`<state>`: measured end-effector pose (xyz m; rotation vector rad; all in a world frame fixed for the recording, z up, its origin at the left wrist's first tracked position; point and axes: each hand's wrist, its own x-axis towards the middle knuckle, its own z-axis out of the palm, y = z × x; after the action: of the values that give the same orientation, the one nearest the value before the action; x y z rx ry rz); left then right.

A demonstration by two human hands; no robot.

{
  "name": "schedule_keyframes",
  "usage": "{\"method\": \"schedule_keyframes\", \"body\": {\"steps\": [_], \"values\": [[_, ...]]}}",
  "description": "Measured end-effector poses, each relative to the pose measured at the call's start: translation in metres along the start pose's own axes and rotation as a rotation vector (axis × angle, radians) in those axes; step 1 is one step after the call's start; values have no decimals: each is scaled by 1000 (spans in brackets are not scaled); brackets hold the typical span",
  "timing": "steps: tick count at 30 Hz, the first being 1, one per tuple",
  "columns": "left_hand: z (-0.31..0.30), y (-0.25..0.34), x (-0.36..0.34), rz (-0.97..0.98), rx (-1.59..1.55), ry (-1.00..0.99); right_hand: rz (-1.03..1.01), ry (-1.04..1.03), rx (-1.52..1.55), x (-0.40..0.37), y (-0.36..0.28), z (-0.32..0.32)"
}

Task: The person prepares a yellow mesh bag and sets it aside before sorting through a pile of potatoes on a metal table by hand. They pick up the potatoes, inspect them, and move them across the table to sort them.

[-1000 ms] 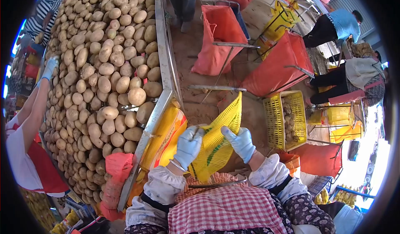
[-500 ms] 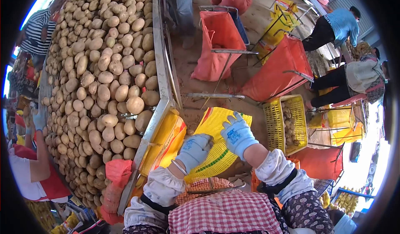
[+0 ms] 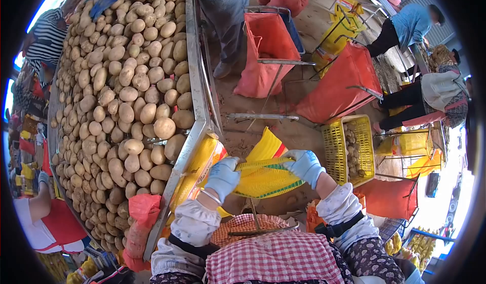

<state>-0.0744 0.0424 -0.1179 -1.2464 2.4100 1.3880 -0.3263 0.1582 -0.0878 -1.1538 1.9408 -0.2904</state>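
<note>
A yellow mesh bag (image 3: 268, 175) with a green stripe is stretched between my two gloved hands, in front of my checked apron. My left hand (image 3: 224, 178), in a light blue glove, is closed on the bag's left end. My right hand (image 3: 305, 167), gloved alike, grips the right end near the rim. Part of the bag stands up behind, with red stripes. Left of my left hand, a yellow and orange printed bag (image 3: 195, 175) hangs at the corner of the metal table. Below the mesh bag is a metal frame (image 3: 260, 229) at my lap.
Potatoes (image 3: 126, 112) are heaped on the metal-edged table (image 3: 198, 97) at left. A yellow crate (image 3: 334, 152) with potatoes stands at right. Red bags (image 3: 341, 86) hang on metal frames ahead. Other people work around; a blue-gloved hand (image 3: 105, 2) touches the far potatoes.
Both my hands have closed on the mesh bag and pulled it taut between them; my right hand was spread over it before. A person at the far table edge has come further into view.
</note>
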Motion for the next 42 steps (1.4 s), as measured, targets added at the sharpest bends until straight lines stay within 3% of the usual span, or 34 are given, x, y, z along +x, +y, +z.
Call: {"method": "schedule_keyframes", "body": {"steps": [1, 3, 5, 7, 9, 10, 11, 13, 14, 15, 18, 19, 21, 22, 23, 25, 26, 29, 30, 31, 33, 34, 35, 37, 38, 39, 41, 42], "values": [[-3, -5, 1, 24, -264, -15, -22, 28, 160, 3, 11, -2], [-9, -13, 6, 0, -392, -46, -29, 26, 262, 9, 30, -6], [-17, -26, 17, -249, -850, -224, 11, 13, 797, 17, 47, -9], [-13, -29, 28, -168, -971, -136, 9, 36, 915, 22, 47, -10], [-11, -32, 42, -81, -852, 83, 208, 30, 838, 27, 41, -11], [-12, -21, 46, -206, -677, 212, 222, 19, 754, 27, 32, -12], [-8, -22, 53, -202, -675, 220, 213, 19, 753, 31, 30, -10], [-16, -9, 63, -163, -154, 622, 55, 53, 784, 40, 29, -2], [-20, -5, 65, -340, -274, 485, 18, 37, 892, 45, 30, 0], [-17, -3, 70, -340, -270, 493, 9, 34, 894, 48, 28, 0], [10, -15, 99, -331, -302, 843, 35, 117, 972, 57, 22, -3], [20, -22, 116, -329, -302, 848, 28, 145, 971, 62, 23, -4], [40, -44, 156, -7, -569, 1267, 16, 172, 968, 68, 24, -5], [45, -82, 170, 32, -1346, 831, 26, 189, 945, 69, 22, -5], [43, -98, 181, 41, -1346, 834, 33, 205, 920, 72, 21, -6], [37, -118, 191, 140, -2075, -23, 94, 197, 965, 73, 20, -5], [37, -125, 195, 68, -1920, 125, 166, 189, 1010, 72, 21, -2], [67, -183, 221, -38, -1821, 133, 219, 139, 1167, 65, 39, 10], [56, -100, 178, -343, -1236, 643, 228, 140, 1171, 61, 49, 19], [55, -82, 162, -48, -1584, 550, 242, 138, 1083, 59, 60, 29], [37, -61, 118, -104, -1659, 397, 263, 142, 998, 54, 68, 32], [33, -68, 107, -34, -1793, 254, 157, 199, 935, 50, 66, 29], [33, -70, 100, -40, -1792, 245, 53, 255, 868, 46, 63, 25], [17, -42, 74, 89, -981, 358, 52, 350, 750, 51, 46, -1], [20, -44, 78, 95, -984, 335, 37, 438, 661, 49, 25, -18], [25, -50, 84, 48, -1246, 290, 50, 455, 662, 54, 14, -32], [29, -58, 94, -67, -1758, 195, 117, 510, 226, 65, -1, -46], [29, -54, 92, -44, -1761, 247, 121, 513, 227, 67, -5, -41]]}}
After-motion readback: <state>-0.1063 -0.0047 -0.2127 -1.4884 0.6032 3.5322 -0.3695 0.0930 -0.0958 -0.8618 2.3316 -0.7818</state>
